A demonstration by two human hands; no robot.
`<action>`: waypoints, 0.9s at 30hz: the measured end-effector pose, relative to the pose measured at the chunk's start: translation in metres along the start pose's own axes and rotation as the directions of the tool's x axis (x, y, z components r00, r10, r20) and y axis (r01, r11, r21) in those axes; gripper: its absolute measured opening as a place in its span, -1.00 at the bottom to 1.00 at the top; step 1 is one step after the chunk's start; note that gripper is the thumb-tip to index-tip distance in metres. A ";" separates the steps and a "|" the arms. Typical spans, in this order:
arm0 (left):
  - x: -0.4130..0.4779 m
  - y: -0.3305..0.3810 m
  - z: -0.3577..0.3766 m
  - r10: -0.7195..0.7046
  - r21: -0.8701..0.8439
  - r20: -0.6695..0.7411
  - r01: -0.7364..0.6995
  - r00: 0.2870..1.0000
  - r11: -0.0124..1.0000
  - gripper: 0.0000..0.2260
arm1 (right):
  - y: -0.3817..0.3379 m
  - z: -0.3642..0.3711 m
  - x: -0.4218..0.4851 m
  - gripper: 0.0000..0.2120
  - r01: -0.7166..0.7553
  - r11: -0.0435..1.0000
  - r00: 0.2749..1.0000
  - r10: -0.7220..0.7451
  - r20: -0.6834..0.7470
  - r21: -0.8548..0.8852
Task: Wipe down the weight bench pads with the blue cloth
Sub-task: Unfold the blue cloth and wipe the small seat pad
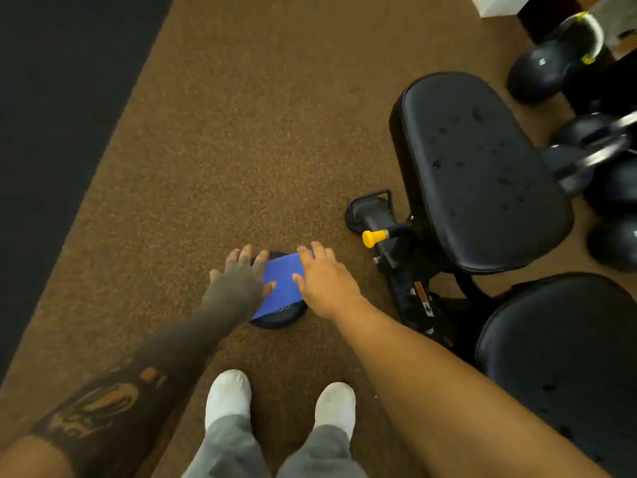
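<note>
A folded blue cloth [281, 288] lies on a round black pad [279, 322] on the brown floor, just ahead of my feet. My left hand [241, 279] rests flat on the cloth's left edge, fingers spread. On the cloth's right edge lies my right hand [324, 281], also with fingers apart. Neither hand has closed around the cloth. The weight bench stands to the right: its black seat pad [482, 167] carries scattered droplets or marks, and a second black pad [565, 357] sits nearer to me at lower right.
A yellow adjustment knob [374, 238] sticks out of the bench frame [403, 270] toward the cloth. Black kettlebells [551, 63] stand at the upper right. A dark mat [51, 115] borders the brown floor on the left. My white-socked feet [227, 398] are below.
</note>
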State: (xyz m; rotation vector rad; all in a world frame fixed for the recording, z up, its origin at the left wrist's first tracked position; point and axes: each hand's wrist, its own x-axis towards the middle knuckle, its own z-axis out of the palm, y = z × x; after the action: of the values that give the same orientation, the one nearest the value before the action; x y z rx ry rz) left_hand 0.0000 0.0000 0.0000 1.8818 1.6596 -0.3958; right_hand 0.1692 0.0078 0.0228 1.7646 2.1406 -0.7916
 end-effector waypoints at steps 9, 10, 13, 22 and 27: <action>0.037 -0.036 0.031 -0.103 -0.333 0.093 0.128 0.990 0.934 -0.29 | 0.003 0.026 0.040 -0.46 -0.045 0.996 0.991 0.036 0.127 0.071; 0.038 -0.038 0.030 -0.103 -0.326 0.080 0.124 0.991 0.937 -0.31 | 0.003 0.025 0.041 -0.49 -0.057 0.996 0.992 0.049 0.118 0.070; 0.037 -0.040 0.025 -0.092 -0.249 0.040 0.099 0.995 0.963 -0.37 | 0.002 0.020 0.038 -0.55 -0.090 0.993 0.993 0.083 0.082 0.078; 0.016 -0.031 -0.015 0.009 -0.230 -0.026 -0.014 1.000 0.973 -0.79 | -0.004 -0.022 -0.002 -0.81 -0.182 0.900 0.983 0.166 0.075 0.397; -0.015 0.015 -0.073 0.122 -0.353 -0.073 -0.140 0.990 0.925 -0.74 | -0.003 -0.079 -0.054 -0.81 -0.186 0.746 0.956 0.288 -0.057 0.640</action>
State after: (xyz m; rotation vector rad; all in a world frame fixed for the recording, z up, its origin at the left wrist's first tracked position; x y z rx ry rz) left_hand 0.0000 0.0320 0.0691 1.7239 1.5062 0.0118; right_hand 0.1899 0.0066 0.1162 2.4322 1.7764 -1.4689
